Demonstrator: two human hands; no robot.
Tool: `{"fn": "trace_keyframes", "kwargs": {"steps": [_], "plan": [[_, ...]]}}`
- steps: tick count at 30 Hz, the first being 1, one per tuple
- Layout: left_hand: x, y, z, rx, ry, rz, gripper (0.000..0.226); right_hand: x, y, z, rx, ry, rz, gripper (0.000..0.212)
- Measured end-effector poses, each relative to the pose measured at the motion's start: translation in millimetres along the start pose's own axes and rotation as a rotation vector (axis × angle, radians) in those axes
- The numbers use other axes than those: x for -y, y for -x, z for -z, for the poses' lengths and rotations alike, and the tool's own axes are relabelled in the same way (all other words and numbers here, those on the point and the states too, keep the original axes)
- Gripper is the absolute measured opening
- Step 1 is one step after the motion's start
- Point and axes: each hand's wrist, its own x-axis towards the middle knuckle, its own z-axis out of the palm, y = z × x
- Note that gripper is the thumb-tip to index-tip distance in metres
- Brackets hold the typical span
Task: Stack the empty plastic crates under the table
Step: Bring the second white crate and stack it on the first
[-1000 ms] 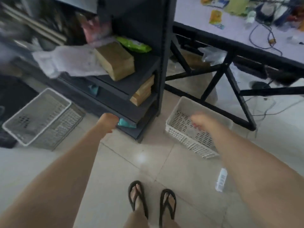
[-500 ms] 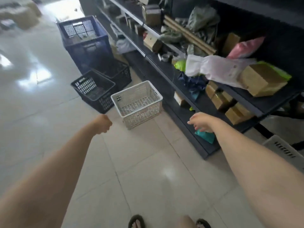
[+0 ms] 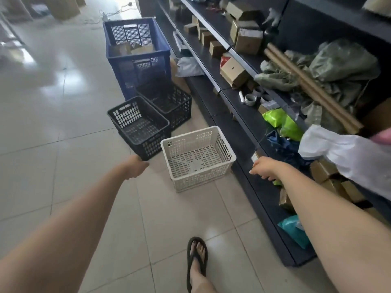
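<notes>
Pale glossy floor tiles (image 3: 63,127) run along a dark shelving unit (image 3: 243,115) that fills the view from 12 to 4 o'clock. Both bare hands reach forward and hold nothing: the left hand (image 3: 135,169) is loosely curled, fingers drawn together, its knuckles just short of the near corner of a black crate (image 3: 138,126) at 11 o'clock, while the right hand (image 3: 264,168) hangs with fingers bent downward beside the shelf edge. Between the hands sits a white crate (image 3: 197,156), upright on the floor and empty, its perforated bottom bare. That black crate looks empty too; a second black crate (image 3: 169,102) stands just behind it at 12 o'clock, contents unclear. Farther off, a tall blue crate (image 3: 137,53) holds cardboard boxes. Small cartons, green bags and cardboard tubes crowd the shelves.
</notes>
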Motion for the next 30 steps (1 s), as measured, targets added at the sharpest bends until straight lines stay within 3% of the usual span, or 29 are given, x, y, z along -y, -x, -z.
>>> {"fn": "trace_keyframes", "kwargs": {"steps": [3, 8, 12, 15, 20, 24, 27, 30], "plan": [[-29.8, -52.2, 14.9, -0.008, 0.022, 0.025, 0.034, 23.9, -51.7, 33.4, -0.044, 0.006, 0.037, 0.023], [-53.6, -129.7, 31.9, 0.018, 0.035, 0.121, 0.022, 50.8, -124.6, 69.2, -0.008, -0.042, -0.004, 0.019], [-67.2, -193.1, 35.0, 0.084, 0.060, 0.170, 0.020, 69.3, -190.3, 88.3, 0.048, 0.055, -0.024, 0.016], [-78.4, -253.3, 38.0, 0.075, 0.094, 0.177, 0.013, 81.0, -244.9, 99.1, 0.041, 0.059, -0.034, 0.025], [-88.0, -326.9, 16.7, 0.029, 0.229, 0.255, 0.029, 100.8, -329.6, 99.1, 0.053, -0.039, -0.065, 0.032], [-61.4, -397.9, -39.4, 0.079, 0.306, 0.397, 0.007, 97.6, -424.1, 69.9, 0.099, -0.070, -0.094, 0.036], [-18.5, -471.2, -104.2, 0.019, 0.327, 0.512, 0.031, 81.7, -524.4, 26.8, 0.053, -0.055, -0.140, 0.041], [24.5, -545.3, -178.8, -0.038, 0.360, 0.564, 0.063, 58.4, -622.1, -17.8, -0.097, -0.102, -0.222, 0.059]]}}
